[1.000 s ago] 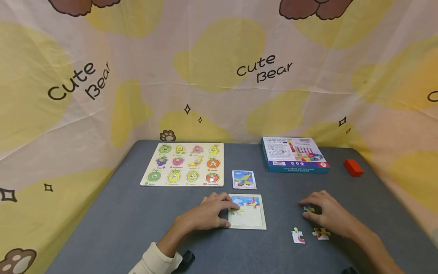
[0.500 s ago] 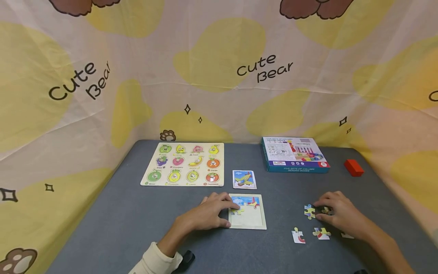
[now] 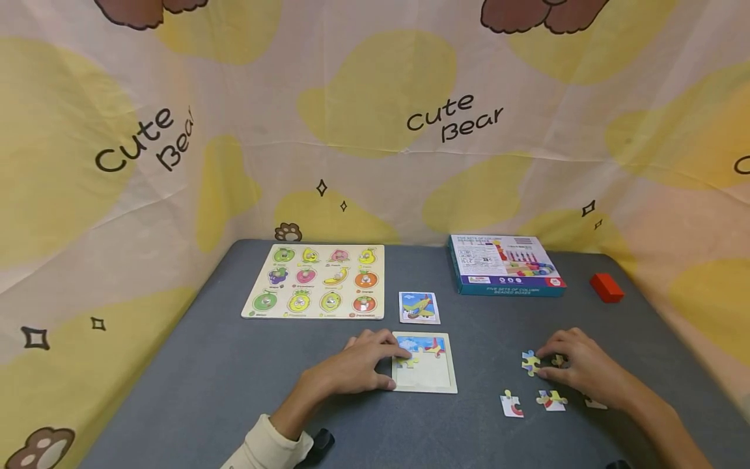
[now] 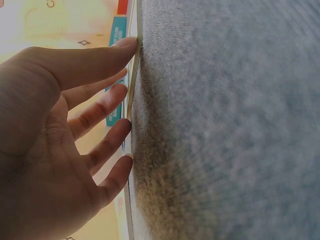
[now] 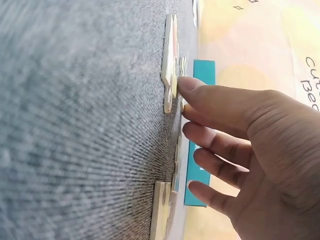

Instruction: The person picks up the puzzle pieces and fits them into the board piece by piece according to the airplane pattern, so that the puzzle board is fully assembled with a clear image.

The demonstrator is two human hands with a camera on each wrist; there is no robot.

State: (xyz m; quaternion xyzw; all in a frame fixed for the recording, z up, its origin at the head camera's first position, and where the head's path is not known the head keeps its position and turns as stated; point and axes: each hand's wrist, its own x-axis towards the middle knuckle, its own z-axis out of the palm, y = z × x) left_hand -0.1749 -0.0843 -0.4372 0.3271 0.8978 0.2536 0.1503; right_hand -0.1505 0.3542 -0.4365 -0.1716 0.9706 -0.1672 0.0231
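Tray (image 3: 428,378): pale, square, flat on grey table (image 3: 234,391). Sky strip (image 3: 413,343) along its top, red at right; yellowish piece (image 3: 410,364) below left, lower part bare. Loose bits lie to its right: blue-yellow piece (image 3: 530,363), white-red piece (image 3: 511,404), red-yellow piece (image 3: 551,400), others partly hidden by the hand.

Left hand (image 3: 363,361): palm down, digits spread, thumb on tray's edge, forefinger reaching over it. Right hand (image 3: 577,365): low, thumb and forefinger apart, tips just beside blue-yellow piece; contact unclear.
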